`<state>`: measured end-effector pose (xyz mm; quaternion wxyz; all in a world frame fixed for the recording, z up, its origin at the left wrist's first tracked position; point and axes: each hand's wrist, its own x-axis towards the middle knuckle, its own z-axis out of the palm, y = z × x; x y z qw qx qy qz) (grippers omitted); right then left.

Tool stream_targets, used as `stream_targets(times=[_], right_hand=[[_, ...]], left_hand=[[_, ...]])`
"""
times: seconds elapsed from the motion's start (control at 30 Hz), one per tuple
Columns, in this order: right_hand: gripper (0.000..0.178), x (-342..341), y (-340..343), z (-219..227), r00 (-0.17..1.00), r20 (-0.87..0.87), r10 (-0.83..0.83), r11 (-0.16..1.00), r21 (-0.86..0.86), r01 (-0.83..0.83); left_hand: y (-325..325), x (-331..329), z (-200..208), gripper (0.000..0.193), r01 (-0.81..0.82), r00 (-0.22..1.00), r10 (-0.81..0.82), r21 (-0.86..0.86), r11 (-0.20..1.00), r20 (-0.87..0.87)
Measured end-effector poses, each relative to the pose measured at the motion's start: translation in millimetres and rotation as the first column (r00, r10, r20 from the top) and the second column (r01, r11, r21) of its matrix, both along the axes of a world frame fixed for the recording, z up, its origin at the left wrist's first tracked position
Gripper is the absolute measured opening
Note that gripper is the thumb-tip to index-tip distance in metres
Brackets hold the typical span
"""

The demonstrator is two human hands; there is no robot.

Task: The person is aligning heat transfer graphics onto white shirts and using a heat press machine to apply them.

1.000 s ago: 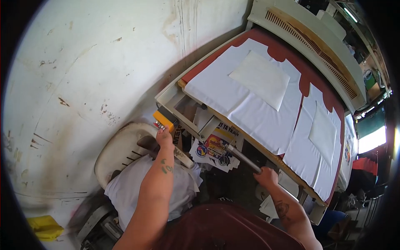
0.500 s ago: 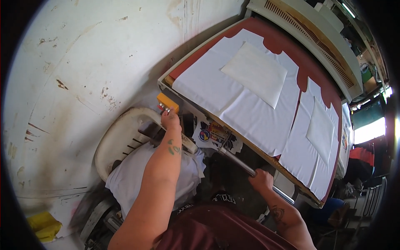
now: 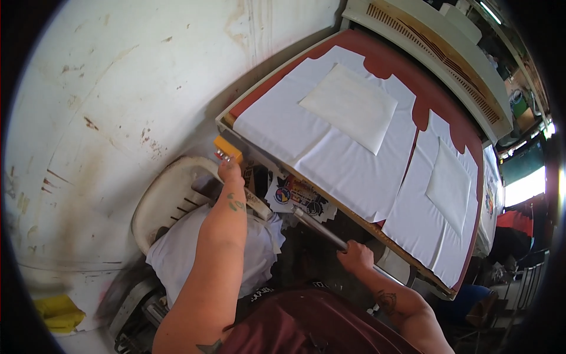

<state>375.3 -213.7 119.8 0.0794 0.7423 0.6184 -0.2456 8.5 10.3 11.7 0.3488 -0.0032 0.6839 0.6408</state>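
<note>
My left hand point(image 3: 230, 170) reaches out to a yellow control box point(image 3: 229, 148) with small buttons, fixed near the left corner of a press table. Its fingers are curled against the button side, partly hidden behind the hand. My right hand point(image 3: 356, 257) is wrapped round a metal bar point(image 3: 321, 229) running along the table's near edge. On the table's red-brown pad point(image 3: 377, 66) lie a larger white fabric piece point(image 3: 277, 127) and a smaller white fabric piece point(image 3: 407, 227), side by side. A cream rectangular sheet point(image 3: 352, 106) rests on the larger one and another cream sheet point(image 3: 449, 184) on the smaller.
A dirty white plastic chair point(image 3: 147, 206) holding a heap of white cloth point(image 3: 188, 253) stands under my left arm. Printed sheets point(image 3: 295, 194) sit below the table edge. A vented machine housing point(image 3: 436, 53) rises behind the pad. A stained wall point(image 3: 118, 88) borders the left.
The whole view has shifted slightly, so the table and both hands appear farther left. My left hand stays at the control box and my right hand keeps its hold on the bar.
</note>
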Motion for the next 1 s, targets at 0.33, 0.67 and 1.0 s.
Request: stream_targets(times=[0.33, 0.67, 1.0], right_hand=[[0.047, 38, 9, -8, 0.952, -0.261, 0.159, 0.959, -0.189, -0.212], [0.047, 44, 58, 21, 0.787, -0.487, 0.378, 0.895, -0.025, -0.445], [0.047, 38, 277, 25, 0.747, -0.178, -0.641, 0.714, 0.219, 0.665]], left_hand=[[-5, -13, -3, 0.043, 0.152, 0.983, -0.170, -0.213, 0.965, -0.070], [51, 20, 73, 0.036, 0.474, 0.334, -0.300, -0.116, 0.873, -0.894], [169, 151, 118, 0.047, 0.319, -0.053, -0.845, -0.811, 0.491, -0.532]])
